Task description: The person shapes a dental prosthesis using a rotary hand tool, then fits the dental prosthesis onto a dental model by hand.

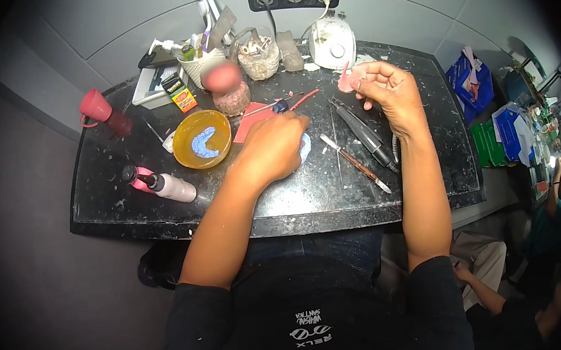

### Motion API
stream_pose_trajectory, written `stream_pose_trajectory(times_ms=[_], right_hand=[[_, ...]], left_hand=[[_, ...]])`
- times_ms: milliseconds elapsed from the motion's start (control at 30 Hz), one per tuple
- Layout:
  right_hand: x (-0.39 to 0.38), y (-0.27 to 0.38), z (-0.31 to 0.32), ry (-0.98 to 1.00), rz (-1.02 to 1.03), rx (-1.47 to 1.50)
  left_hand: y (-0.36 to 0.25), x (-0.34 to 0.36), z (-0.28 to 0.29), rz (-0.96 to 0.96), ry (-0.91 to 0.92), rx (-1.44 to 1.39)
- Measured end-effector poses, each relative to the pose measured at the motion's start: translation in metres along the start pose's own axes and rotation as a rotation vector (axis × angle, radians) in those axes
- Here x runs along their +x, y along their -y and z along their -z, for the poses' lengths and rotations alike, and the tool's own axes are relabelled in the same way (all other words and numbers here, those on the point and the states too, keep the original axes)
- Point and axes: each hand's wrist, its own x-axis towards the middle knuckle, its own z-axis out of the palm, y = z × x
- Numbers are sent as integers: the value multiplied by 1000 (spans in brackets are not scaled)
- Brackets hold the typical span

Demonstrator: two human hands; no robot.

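Note:
My right hand (391,95) is raised over the far right of the dark table, pinching a thin pink wax piece (349,81) between thumb and fingers. Closer to the middle, my left hand (271,146) is curled closed, back upward; whatever it grips is hidden. A small dark blue object (281,106) shows just past its knuckles, and a bit of light blue material (305,148) peeks out at its right side. Partly behind that hand lies a pink wax sheet (251,116). A narrow pink strip (304,100) lies beyond it.
A yellow bowl (184,156) holding a blue dental arch cast (204,143) stands left. A grey handpiece (367,136) and wooden-handled wax knife (361,169) lie right. Bottles (176,188), a pink cup (96,105), jars (259,56) and a white control unit (332,43) surround. Another person sits right.

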Motion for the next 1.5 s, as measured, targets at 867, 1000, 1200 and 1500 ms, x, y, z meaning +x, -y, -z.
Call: stream_pose_trajectory(times_ms=[867,1000,1200,1500], right_hand=[[2,-4,-6,78,152,35],[-5,2,-11,134,106,23],[-9,-5,-29,98,63,47],[-11,-8,-38,74,95,-137]], left_hand=[[0,14,-17,15,-552,0],[-1,20,-12,53,-572,-357],[-9,25,-9,243,-307,-1383],[-12,27,-18,74,-281,-1410]])
